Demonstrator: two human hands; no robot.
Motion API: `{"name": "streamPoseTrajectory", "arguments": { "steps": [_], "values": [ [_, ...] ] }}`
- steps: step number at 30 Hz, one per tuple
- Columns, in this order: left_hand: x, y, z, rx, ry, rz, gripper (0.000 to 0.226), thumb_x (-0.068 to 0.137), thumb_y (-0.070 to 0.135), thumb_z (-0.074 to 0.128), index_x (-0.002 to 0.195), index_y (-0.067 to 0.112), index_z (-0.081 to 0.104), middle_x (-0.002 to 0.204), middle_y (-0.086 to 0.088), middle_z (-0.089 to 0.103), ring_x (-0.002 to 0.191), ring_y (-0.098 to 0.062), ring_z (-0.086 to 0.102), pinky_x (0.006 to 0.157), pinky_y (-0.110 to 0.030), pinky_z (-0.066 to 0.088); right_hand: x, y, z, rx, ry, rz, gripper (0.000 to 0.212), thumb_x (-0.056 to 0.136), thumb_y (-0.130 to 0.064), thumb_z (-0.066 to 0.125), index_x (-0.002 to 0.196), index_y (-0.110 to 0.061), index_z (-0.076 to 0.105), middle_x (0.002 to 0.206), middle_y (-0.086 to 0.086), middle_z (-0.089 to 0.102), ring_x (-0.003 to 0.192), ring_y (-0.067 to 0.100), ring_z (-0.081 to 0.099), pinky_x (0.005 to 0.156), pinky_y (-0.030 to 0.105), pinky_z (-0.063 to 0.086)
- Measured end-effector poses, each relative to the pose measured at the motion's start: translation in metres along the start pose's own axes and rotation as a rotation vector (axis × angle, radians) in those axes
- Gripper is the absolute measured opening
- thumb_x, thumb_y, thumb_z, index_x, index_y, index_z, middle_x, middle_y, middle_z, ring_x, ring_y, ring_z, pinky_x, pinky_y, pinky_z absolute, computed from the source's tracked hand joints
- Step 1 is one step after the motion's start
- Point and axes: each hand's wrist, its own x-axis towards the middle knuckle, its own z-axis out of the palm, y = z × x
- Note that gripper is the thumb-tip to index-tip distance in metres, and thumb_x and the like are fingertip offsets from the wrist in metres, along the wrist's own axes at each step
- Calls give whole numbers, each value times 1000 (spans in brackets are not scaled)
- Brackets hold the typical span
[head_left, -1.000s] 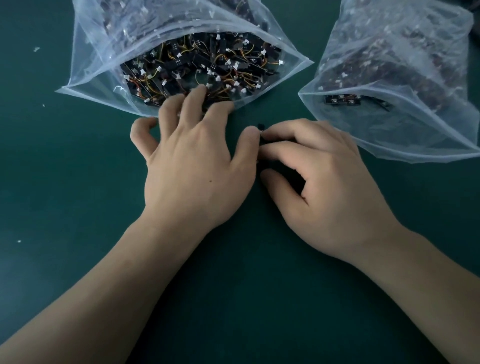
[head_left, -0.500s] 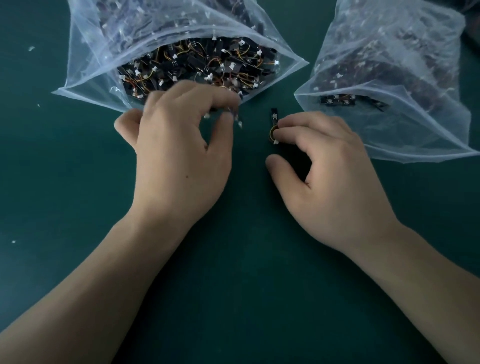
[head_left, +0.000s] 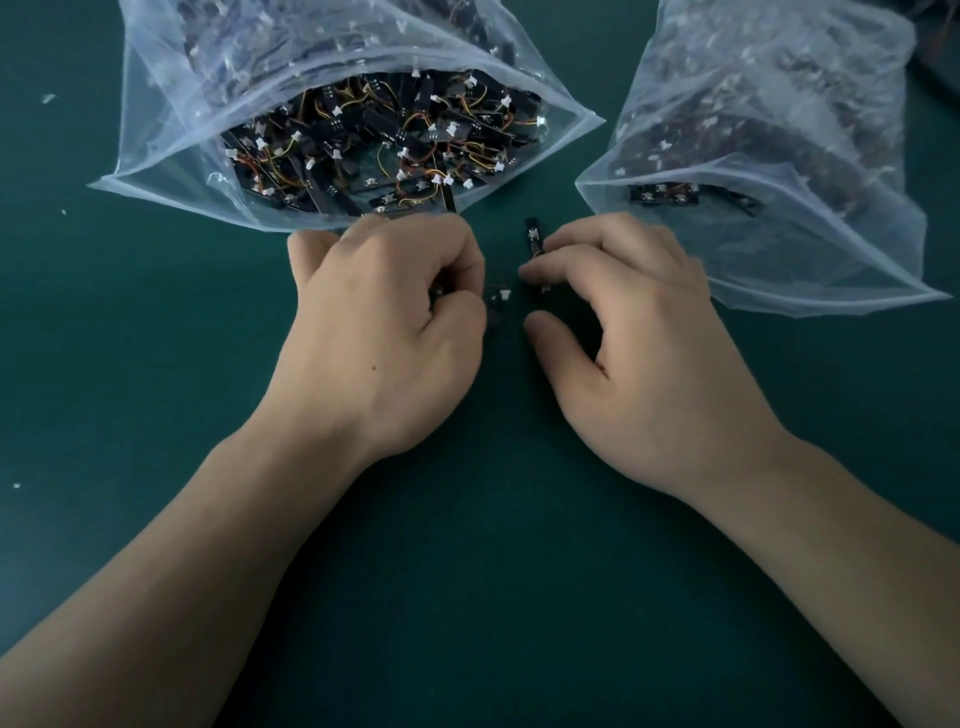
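Observation:
An open clear plastic bag (head_left: 171, 156) at the back left is full of small black circuit strips with orange wires and white plugs. My left hand (head_left: 384, 332) sits just in front of its mouth, fingers curled around a small black wired part (head_left: 496, 304) whose white plug shows beside the thumb. My right hand (head_left: 639, 343) lies to the right of it, fingers curled over another black strip (head_left: 533, 236) that pokes out beyond the fingertips. The two hands are a few centimetres apart.
A second clear plastic bag (head_left: 810, 218) of the same parts lies at the back right, its mouth toward my right hand. Everything rests on a dark green table mat (head_left: 493, 571). Small white specks (head_left: 48, 97) dot the left side.
My left hand left the bag's mouth and drew back toward me, closing on a wired part. My right hand stayed put, and the strip under its fingers came into view.

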Motion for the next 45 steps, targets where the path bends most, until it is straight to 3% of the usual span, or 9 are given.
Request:
{"name": "streamPoseTrajectory", "arguments": {
  "steps": [3, 7, 11, 16, 23, 30, 33, 41, 45],
  "values": [
    [-1, -1, 1, 46, 10, 21, 13, 73, 14, 47, 74, 26, 53, 78, 12, 56, 89, -14, 50, 99, -26, 23, 1, -1, -1, 11, 12, -13, 24, 96, -26, 67, 119, -21, 69, 119, -6, 59, 119, 19, 54, 105, 39, 37],
    [1, -7, 3, 63, 103, 18, 27, 76, 10, 52, 89, 32, 59, 97, 17, 56, 102, -14, 48, 88, -34, 23, 0, -4, -1, 12, 15, -5, 28, 96, -21, 66, 123, -23, 68, 117, -7, 59, 118, 19, 53, 105, 38, 36],
    [1, -11, 6, 142, 135, 5, 34, 80, 7, 54, 94, 35, 69, 104, 16, 58, 105, -17, 46, 82, -30, 15, -1, -5, -4, 89, 23, 12, 32, 99, -21, 52, 127, -22, 66, 121, -9, 60, 121, 16, 52, 108, 41, 36],
    [1, -12, 8, 189, 145, 20, 35, 84, 11, 55, 90, 38, 76, 103, 16, 61, 104, -19, 46, 82, -29, 14, 0, -6, -2, 1, 11, -23, 26, 96, -38, 65, 115, -21, 70, 119, -6, 59, 119, 19, 54, 105, 38, 37],
    [1, -14, 6, 187, 166, -23, 37, 86, 6, 55, 84, 38, 73, 108, 15, 59, 104, -16, 41, 82, -29, 14, -1, -4, -1, 22, 37, -28, 31, 97, -40, 61, 121, -21, 64, 122, -7, 59, 119, 17, 53, 103, 36, 37],
    [1, -12, 6, 173, 179, -59, 25, 88, 15, 56, 95, 33, 72, 99, 12, 59, 102, -21, 54, 85, -29, 19, -1, -3, 2, 7, 20, -46, 11, 93, -33, 70, 98, -23, 71, 124, -4, 59, 123, 20, 53, 104, 33, 32],
    [1, -11, 7, 212, 143, -61, 18, 89, 22, 57, 97, 33, 70, 92, 12, 58, 99, -21, 56, 87, -30, 21, -1, -3, 2, 14, 31, -42, 11, 92, -32, 70, 99, -23, 72, 125, -4, 60, 123, 20, 53, 104, 33, 33],
    [4, -10, 5, 146, 84, -61, 31, 82, 21, 47, 95, 35, 72, 99, 16, 60, 103, -18, 54, 88, -24, 20, 0, -4, 0, 12, 26, -37, 24, 94, -38, 67, 111, -22, 69, 127, -5, 59, 124, 19, 52, 105, 32, 33],
    [4, -8, 4, 112, 76, -42, 31, 82, 20, 47, 94, 34, 72, 91, 16, 58, 98, -18, 55, 95, -37, 38, 0, -4, 0, 2, 21, -35, 25, 95, -40, 65, 113, -22, 69, 127, -6, 59, 124, 18, 52, 104, 30, 31]
  ]
}}
